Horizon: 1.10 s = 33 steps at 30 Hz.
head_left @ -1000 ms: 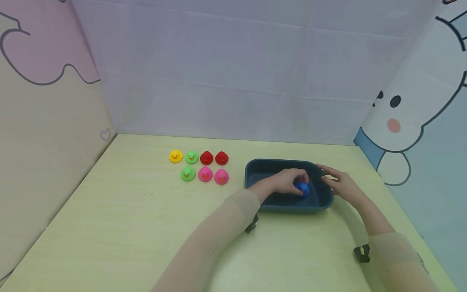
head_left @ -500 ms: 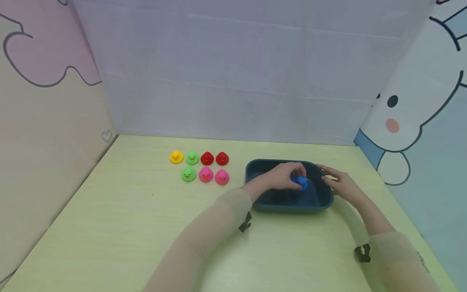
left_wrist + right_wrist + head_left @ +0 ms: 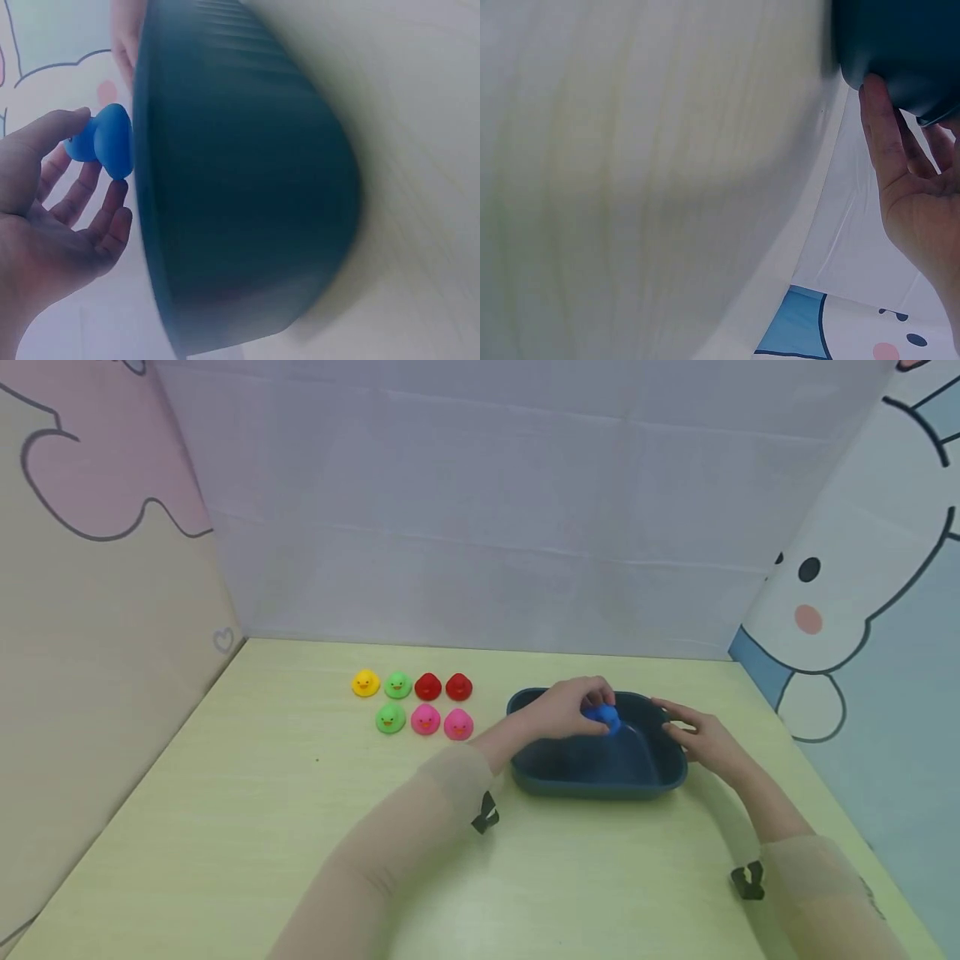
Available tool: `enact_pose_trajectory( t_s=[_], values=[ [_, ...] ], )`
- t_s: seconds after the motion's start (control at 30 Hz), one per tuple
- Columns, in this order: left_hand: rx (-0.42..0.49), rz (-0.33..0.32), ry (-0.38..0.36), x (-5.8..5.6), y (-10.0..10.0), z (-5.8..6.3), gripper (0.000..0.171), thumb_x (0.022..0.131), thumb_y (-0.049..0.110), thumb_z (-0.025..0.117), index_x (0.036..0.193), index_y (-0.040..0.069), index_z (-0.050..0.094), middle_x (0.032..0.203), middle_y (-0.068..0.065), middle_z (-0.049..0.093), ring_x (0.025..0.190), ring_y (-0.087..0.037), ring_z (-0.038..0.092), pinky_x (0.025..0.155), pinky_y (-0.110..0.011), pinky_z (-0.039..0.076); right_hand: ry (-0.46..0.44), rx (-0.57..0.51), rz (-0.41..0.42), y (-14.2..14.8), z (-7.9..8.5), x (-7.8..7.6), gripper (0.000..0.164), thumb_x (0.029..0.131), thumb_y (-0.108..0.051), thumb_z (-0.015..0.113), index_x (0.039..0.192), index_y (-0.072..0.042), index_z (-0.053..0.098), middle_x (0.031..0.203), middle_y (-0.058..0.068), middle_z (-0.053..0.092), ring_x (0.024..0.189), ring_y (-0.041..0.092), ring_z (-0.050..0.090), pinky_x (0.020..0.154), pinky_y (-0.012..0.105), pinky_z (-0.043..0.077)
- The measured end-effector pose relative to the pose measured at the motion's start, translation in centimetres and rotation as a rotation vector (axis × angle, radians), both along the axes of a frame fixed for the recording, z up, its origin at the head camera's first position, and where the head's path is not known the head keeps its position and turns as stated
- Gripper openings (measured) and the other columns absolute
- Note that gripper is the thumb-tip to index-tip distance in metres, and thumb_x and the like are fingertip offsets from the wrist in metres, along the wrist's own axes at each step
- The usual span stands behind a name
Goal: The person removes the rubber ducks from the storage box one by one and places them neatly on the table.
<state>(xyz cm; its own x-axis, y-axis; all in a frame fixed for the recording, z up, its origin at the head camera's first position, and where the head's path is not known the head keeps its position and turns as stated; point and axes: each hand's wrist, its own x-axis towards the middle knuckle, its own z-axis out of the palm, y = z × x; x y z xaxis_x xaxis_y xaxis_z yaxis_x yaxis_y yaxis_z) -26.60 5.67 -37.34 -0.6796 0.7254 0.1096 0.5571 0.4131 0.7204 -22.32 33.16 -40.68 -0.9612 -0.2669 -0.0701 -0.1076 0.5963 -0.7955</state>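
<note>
My left hand [image 3: 558, 708] pinches a blue rubber duck [image 3: 606, 718] between thumb and fingers, above the dark teal plastic bin [image 3: 600, 791]. In the left wrist view the duck [image 3: 112, 142] sits at rim height, beside the bin wall [image 3: 247, 180]. My right hand [image 3: 705, 739] rests against the bin's right end with fairly straight fingers. The right wrist view shows one finger [image 3: 885, 127] against the outer wall. Left of the bin lie several rubber ducks: a yellow one [image 3: 366, 683], green ones [image 3: 390, 717], red ones [image 3: 428, 686] and pink ones [image 3: 425, 719].
The pale wood-look table [image 3: 262, 827] meets a plain back wall hanging [image 3: 480, 527]. Printed cartoon panels stand at left and right, the right one [image 3: 810, 610] close to my right forearm. Small black clips sit at both wrists.
My left hand has lifted the blue duck up from the bin's floor and shifted it slightly left. The right hand stays at the bin's right end. The other ducks lie as before.
</note>
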Motion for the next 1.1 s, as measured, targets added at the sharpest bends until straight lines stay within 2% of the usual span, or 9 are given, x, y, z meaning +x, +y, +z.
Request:
enact_pose_trajectory(
  t_s=[0.37, 0.7, 1.1],
  values=[
    [0.048, 0.076, 0.002, 0.3, -2.8, 2.2, 0.032, 0.083, 0.021, 0.073, 0.108, 0.018, 0.054, 0.104, 0.001, 0.058, 0.093, -0.013, 0.056, 0.079, -0.020, 0.048, -0.007, 0.016, -0.003, -0.2, 0.1, 0.1, 0.052, 0.100, -0.019, 0.046, 0.146, -0.002, 0.029, 0.146, 0.032, 0.027, 0.125, 0.054, 0.037, 0.070, 0.040, 0.057],
    [0.064, 0.119, 0.006, 0.8, -5.4, 4.0, 0.033, 0.083, 0.023, 0.073, 0.110, 0.018, 0.054, 0.106, 0.001, 0.057, 0.102, -0.015, 0.054, 0.079, -0.022, 0.050, -0.005, 0.037, -0.007, -0.3, 0.1, 0.1, 0.053, 0.100, -0.020, 0.046, 0.147, -0.003, 0.028, 0.146, 0.031, 0.028, 0.125, 0.053, 0.037, 0.071, 0.040, 0.056],
    [0.082, 0.145, 0.011, 1.4, -9.1, 6.0, 0.035, 0.084, 0.024, 0.072, 0.114, 0.018, 0.055, 0.111, 0.003, 0.058, 0.105, -0.013, 0.053, 0.076, -0.025, 0.051, -0.003, 0.032, -0.008, -0.5, 0.4, 0.0, 0.052, 0.100, -0.020, 0.046, 0.146, -0.002, 0.029, 0.145, 0.033, 0.028, 0.124, 0.054, 0.036, 0.070, 0.041, 0.057]
  ],
)
